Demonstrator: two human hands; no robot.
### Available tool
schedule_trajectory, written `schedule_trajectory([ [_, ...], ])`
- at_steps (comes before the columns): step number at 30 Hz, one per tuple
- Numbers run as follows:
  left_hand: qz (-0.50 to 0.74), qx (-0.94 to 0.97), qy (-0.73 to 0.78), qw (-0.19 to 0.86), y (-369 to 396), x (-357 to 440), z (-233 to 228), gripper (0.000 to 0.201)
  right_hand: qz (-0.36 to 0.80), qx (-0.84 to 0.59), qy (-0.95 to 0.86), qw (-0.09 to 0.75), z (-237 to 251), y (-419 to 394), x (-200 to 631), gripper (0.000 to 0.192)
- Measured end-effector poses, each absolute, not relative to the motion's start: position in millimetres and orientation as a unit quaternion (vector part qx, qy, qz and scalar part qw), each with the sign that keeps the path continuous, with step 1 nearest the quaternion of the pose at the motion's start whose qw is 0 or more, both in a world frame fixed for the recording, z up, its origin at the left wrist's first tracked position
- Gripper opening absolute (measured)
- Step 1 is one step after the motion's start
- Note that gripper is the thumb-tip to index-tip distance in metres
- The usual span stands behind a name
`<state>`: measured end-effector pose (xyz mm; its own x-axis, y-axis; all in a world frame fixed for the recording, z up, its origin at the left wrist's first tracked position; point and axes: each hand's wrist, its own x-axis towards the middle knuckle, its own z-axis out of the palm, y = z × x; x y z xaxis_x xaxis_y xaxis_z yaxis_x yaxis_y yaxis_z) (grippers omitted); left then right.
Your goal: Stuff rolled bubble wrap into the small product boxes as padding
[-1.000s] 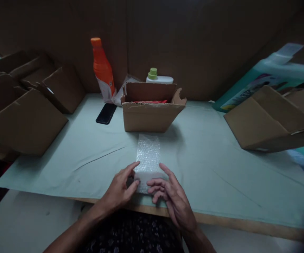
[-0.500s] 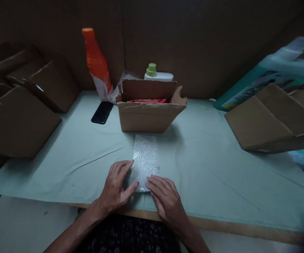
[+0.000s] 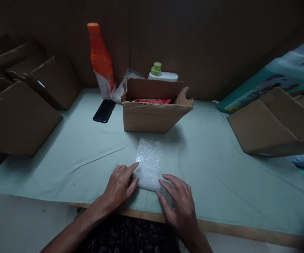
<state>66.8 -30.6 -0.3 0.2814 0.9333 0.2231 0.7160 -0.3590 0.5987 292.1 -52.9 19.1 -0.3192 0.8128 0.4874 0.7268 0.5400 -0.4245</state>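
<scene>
A piece of clear bubble wrap (image 3: 149,161) lies flat on the pale green cloth, near the table's front edge. My left hand (image 3: 121,184) rests at its left side, index finger and thumb apart at the edge of the wrap. On the other side, my right hand (image 3: 178,196) is spread, its fingertips at the lower right corner. Neither hand grips anything. Just beyond the wrap stands an open cardboard box (image 3: 152,117), with a red packet (image 3: 152,101) showing inside.
Behind the box are an orange bottle (image 3: 100,63) and a white bottle with a green cap (image 3: 156,68). A black phone (image 3: 104,111) lies to their front left. Cardboard boxes (image 3: 17,119) crowd the left; another box (image 3: 273,123) and a large teal bottle (image 3: 268,80) stand right.
My right hand has moved right, off the wrap's middle to its corner, and its fingers have spread. The wrap's near end now shows more. The view has shifted slightly.
</scene>
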Motion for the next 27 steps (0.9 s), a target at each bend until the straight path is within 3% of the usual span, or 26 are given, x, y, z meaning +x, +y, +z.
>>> schedule_trajectory([
  [5, 0.292, 0.787, 0.523, 0.143, -27.2, 66.5, 3.9, 0.043, 0.088, -0.436, -0.855, 0.265, 9.1, -39.4, 286.9, 0.031],
  [11, 0.32, 0.797, 0.455, 0.235, -47.2, 58.8, 10.7, 0.052, 0.206, -0.433, -0.833, 0.278, 16.4, -33.9, 289.0, 0.027],
  [15, 0.303, 0.778, 0.514, 0.199, -30.7, 63.3, 5.5, 0.046, 0.12, -0.457, -0.828, 0.301, 21.5, -39.6, 290.1, 0.037],
  [19, 0.285, 0.748, 0.572, 0.181, -11.3, 65.5, 1.2, 0.042, 0.098, -0.425, -0.863, 0.254, 14.0, -30.7, 284.0, 0.035],
  [23, 0.386, 0.615, 0.603, 0.331, -23.7, 63.3, -0.2, 0.057, 0.156, -0.46, -0.818, 0.309, 6.7, -12.9, 277.9, 0.029],
  [27, 0.441, 0.441, 0.564, 0.541, -42.8, 69.4, -1.7, 0.078, 0.303, -0.532, -0.708, 0.352, 9.6, -15.1, 272.0, 0.024],
])
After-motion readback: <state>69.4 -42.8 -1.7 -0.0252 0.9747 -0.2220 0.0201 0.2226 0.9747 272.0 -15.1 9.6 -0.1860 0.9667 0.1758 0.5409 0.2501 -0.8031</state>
